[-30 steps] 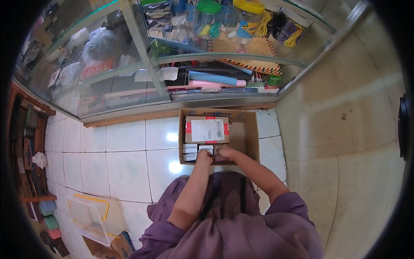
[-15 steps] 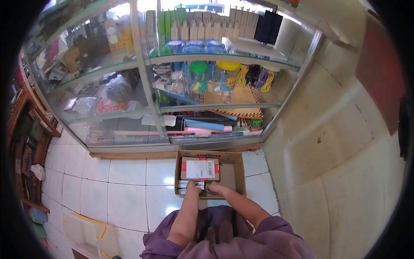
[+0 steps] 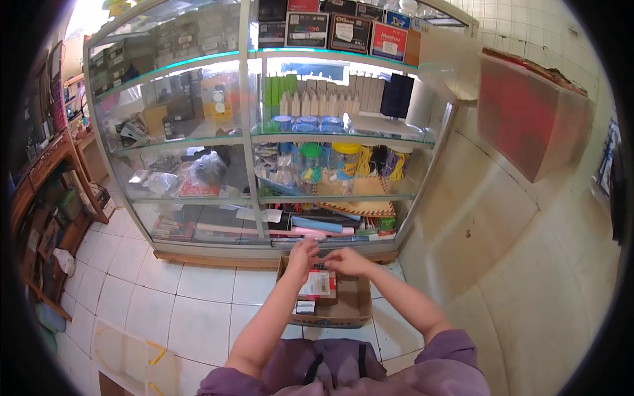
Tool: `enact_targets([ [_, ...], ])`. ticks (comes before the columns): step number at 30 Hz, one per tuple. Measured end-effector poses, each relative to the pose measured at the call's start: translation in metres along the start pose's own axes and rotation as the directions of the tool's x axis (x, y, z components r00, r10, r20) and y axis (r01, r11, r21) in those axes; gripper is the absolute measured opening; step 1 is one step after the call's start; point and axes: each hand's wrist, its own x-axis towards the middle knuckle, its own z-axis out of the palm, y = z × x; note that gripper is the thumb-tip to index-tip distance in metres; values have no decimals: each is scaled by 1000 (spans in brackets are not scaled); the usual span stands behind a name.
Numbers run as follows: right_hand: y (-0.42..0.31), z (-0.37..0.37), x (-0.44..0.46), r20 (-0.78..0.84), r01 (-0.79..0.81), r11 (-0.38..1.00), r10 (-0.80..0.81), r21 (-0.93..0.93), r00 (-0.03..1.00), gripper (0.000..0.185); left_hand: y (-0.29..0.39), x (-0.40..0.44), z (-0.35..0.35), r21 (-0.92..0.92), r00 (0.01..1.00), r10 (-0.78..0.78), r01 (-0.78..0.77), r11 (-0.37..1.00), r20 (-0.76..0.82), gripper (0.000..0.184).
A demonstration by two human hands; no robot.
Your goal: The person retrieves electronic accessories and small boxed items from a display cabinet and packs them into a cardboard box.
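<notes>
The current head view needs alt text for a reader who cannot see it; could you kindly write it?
A person's left-hand grip and right-hand grip hover near the far side of an open cardboard box on a white tiled floor. The box holds a labelled parcel and small white boxes; a stocked glass cabinet stands behind it.

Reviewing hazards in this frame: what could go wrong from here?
1. The carton stands at the foot of the glass cabinet; the raised left hand or right hand might bump the cabinet.
2. The taped parcel and small white boxes sit toward the carton's left; tipping it could make them slide.
</notes>
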Motion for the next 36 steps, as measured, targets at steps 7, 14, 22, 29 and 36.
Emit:
enact_targets([
  [7, -91, -98, 29, -384, 279, 959, -243, 40, 891, 19, 115, 31, 59, 439, 815, 487, -579, 687, 312, 25],
  [14, -153, -153, 51, -597, 309, 918, -397, -250, 697, 15, 194, 76, 121, 557, 419, 764, -825, 94, 491, 23],
  [22, -174, -241, 149, -688, 282, 891, -454, -355, 567, 31, 259, 204, 167, 695, 408, 696, -695, -182, 590, 43],
  [29, -149, -313, 264, -779, -33, 912, -329, -409, 534, 55, 285, 259, 204, 866, 566, 659, -381, -324, 496, 66],
  [36, -164, -323, 273, -683, -30, 939, -227, -343, 695, 54, 300, 277, 211, 886, 564, 691, -374, -272, 451, 68],
])
